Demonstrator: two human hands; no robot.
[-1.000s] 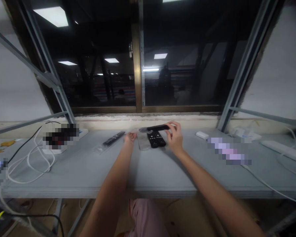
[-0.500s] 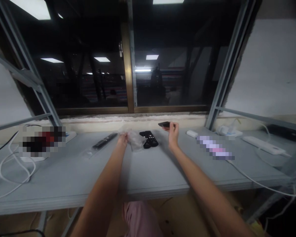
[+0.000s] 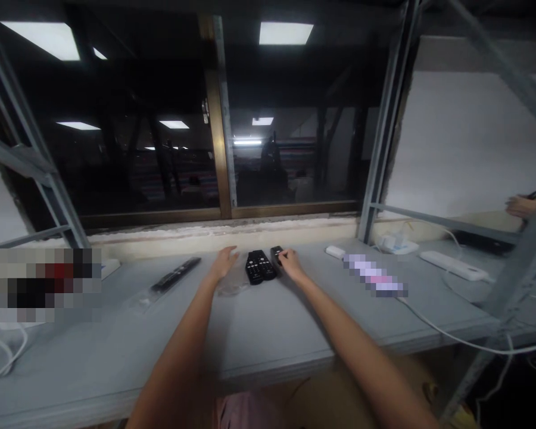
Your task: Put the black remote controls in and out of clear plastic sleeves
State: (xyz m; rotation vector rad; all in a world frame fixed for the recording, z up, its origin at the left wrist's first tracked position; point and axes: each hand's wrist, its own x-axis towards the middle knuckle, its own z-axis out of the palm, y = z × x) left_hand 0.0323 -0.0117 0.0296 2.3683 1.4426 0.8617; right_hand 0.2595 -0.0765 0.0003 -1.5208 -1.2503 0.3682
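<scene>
My right hand [image 3: 292, 266] grips a black remote control [image 3: 276, 252] close to the tabletop, just right of other black remotes [image 3: 261, 268] lying side by side. My left hand [image 3: 226, 262] is to the left of these remotes, its fingers apart, holding nothing. Below its fingers a clear plastic bag [image 3: 233, 285] lies crumpled on the table. Farther left, another dark remote control [image 3: 176, 274] lies slantwise in a clear plastic sleeve.
A grey table [image 3: 268, 333] with metal posts stands before a dark window [image 3: 295, 161]. At right are a blurred-out phone-like device [image 3: 375, 275], a white cable and a power strip [image 3: 453, 266]. A pixelated object [image 3: 44, 286] is left. Another person's hand [image 3: 522, 206] shows far right.
My right hand has lowered the remote control down beside the other remotes. The plastic bag has left my left hand and lies on the table. The view has shifted right and up.
</scene>
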